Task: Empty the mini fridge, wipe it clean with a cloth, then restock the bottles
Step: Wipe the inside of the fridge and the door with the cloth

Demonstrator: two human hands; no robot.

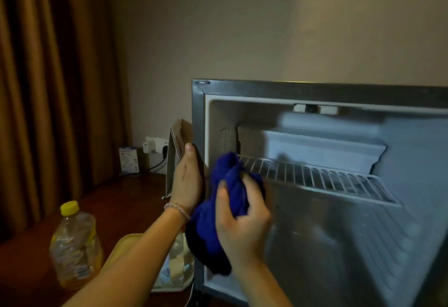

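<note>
Head view, looking forward and down into an open mini fridge (198,122) with bare pale walls and no bottles visible inside. Right hand (242,219) at the fridge's left front opening, fingers curled tight around a bunched dark blue cloth (218,200), which hangs down past the wrist, just in front of the wire shelf (315,175). Left hand (188,178) just beside the fridge's outer left edge, bracelet at the wrist; seems pressed against a folded piece of cardboard (179,137) standing there, though whether gripping it or only resting on it cannot be told. Outside, lower left, a clear bottle with a yellow cap (75,246) standing on the dark wooden surface (24,270), and close below the arms a pale tub (174,272) of small items, blurred. Further back, a wall socket (157,146) with plugs and a small box (129,160) by the brown curtain (48,88). Apparently the wiping step: emptying looks done, restocking not begun. Next, probably, spreading the cloth and passing it over the inner walls, shelf and floor, reaching deep without snagging on the wire bars.
</note>
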